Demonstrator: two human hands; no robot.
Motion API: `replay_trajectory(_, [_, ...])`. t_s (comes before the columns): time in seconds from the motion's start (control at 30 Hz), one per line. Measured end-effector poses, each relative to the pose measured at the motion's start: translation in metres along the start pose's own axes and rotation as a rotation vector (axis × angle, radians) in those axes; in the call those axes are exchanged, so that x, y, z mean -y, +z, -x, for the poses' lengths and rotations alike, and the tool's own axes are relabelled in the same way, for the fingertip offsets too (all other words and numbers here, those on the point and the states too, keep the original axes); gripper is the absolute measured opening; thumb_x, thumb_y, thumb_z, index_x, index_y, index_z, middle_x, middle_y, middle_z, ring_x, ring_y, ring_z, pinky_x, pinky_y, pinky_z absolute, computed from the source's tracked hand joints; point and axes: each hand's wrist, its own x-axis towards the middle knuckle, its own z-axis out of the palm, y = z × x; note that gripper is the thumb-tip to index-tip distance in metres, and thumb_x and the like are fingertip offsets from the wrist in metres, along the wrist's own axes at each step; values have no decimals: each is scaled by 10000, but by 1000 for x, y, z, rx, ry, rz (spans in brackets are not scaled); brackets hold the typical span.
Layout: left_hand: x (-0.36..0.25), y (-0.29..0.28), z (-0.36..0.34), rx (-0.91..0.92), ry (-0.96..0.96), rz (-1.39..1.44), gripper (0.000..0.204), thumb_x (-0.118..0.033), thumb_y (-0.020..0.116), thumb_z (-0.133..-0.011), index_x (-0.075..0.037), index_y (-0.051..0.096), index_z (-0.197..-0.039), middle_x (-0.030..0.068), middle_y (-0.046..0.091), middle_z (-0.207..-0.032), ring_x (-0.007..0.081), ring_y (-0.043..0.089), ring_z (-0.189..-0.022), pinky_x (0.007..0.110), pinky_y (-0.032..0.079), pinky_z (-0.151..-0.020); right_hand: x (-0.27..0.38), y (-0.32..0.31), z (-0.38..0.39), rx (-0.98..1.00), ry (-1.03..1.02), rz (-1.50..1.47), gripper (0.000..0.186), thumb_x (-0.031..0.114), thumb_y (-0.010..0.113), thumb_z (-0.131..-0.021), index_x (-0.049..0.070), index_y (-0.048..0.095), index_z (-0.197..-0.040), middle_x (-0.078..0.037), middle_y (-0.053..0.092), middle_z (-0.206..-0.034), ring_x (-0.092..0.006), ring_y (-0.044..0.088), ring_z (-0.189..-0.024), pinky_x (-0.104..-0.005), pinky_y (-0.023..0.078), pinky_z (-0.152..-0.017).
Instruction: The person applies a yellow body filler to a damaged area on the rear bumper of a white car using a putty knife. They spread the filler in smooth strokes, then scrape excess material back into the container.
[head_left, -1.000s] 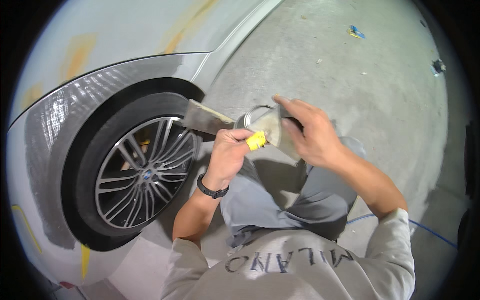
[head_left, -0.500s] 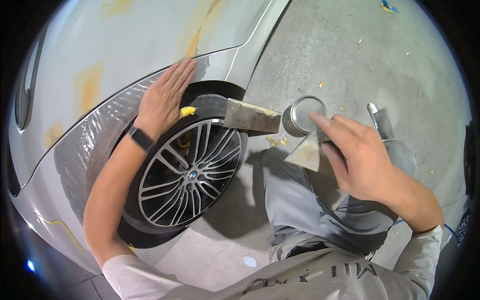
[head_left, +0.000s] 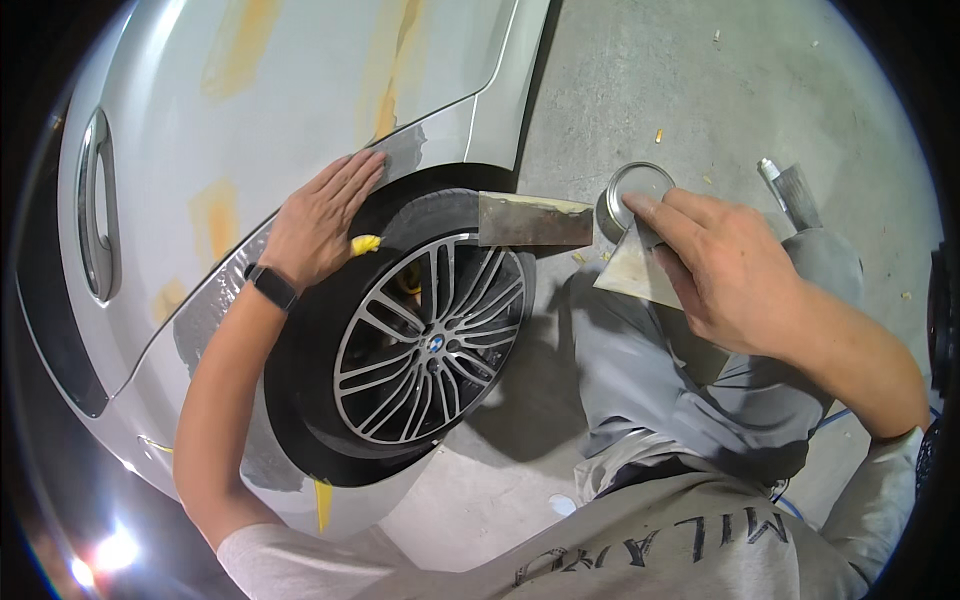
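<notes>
My left hand (head_left: 322, 215) lies flat on the silver car panel (head_left: 300, 90) just above the wheel arch, fingers stretched forward. At its thumb is a small yellow piece (head_left: 366, 244); I cannot tell what it is. Under and around this hand the panel has a dull grey patch (head_left: 405, 150). My right hand (head_left: 735, 270) pinches a triangular putty knife (head_left: 640, 265), its blade coated with pale filler. Beyond the fingers stands a round can (head_left: 640, 180). A rectangular metal plate (head_left: 535, 222), with pale filler along one edge, juts out beside the tyre (head_left: 420, 215).
The spoked wheel (head_left: 435, 343) sits inside the arch. Yellow tape (head_left: 323, 503) hangs at the arch's lower end. Farther right on the concrete floor lie a white-capped tube (head_left: 770, 172) and a grey strip-like piece (head_left: 797, 197). My bent knees (head_left: 640, 370) are close to the wheel.
My left hand has slid back along the panel above the arch, the yellow piece moving with it. The view has shifted. My right hand still holds the putty knife, now turned slightly.
</notes>
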Motion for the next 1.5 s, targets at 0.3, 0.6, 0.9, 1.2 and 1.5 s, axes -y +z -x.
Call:
replay_trajectory(0.3, [13,-7,-40,44,39,-93,821,-366,608,-901,-17,351,-1599,54,319,-1702,187,251,-1582,370,146,-1339,7,12,4,-61,-124,-115,593,-76,679,-794,-41,542,-1371,-136,540,-808,-326,569,-604,-460,475,-524])
replay_trajectory(0.6, [14,-23,-28,151,14,-61,866,-384,601,-901,-32,289,-1628,60,273,-1721,204,220,-1594,374,137,-1342,-2,9,2,-69,-79,-75,539,-48,697,-794,-35,586,-1321,-143,595,-840,-339,624,-713,-439,519,-606])
replay_trajectory(0.9, [-10,-8,-7,169,31,-123,871,-521,492,-969,28,291,-1615,84,244,-1731,181,191,-1602,348,121,-1333,4,5,8,-32,-90,-149,537,-47,703,-792,-52,603,-1320,-136,568,-816,-325,597,-657,-426,506,-575])
replay_trajectory(1.2, [-3,13,-61,138,175,-28,843,-362,552,-907,39,309,-1607,99,268,-1723,206,233,-1592,357,162,-1325,6,4,10,-53,-107,-160,495,-32,670,-819,-69,613,-1310,-147,587,-821,-334,618,-691,-430,528,-594])
replay_trajectory(1.5, [13,-25,22,199,136,-64,761,-295,499,-939,27,321,-1605,101,280,-1717,218,232,-1594,363,170,-1326,-4,7,-6,-58,-89,-99,455,-25,660,-807,-83,629,-1257,-175,640,-911,-368,658,-787,-451,541,-638])
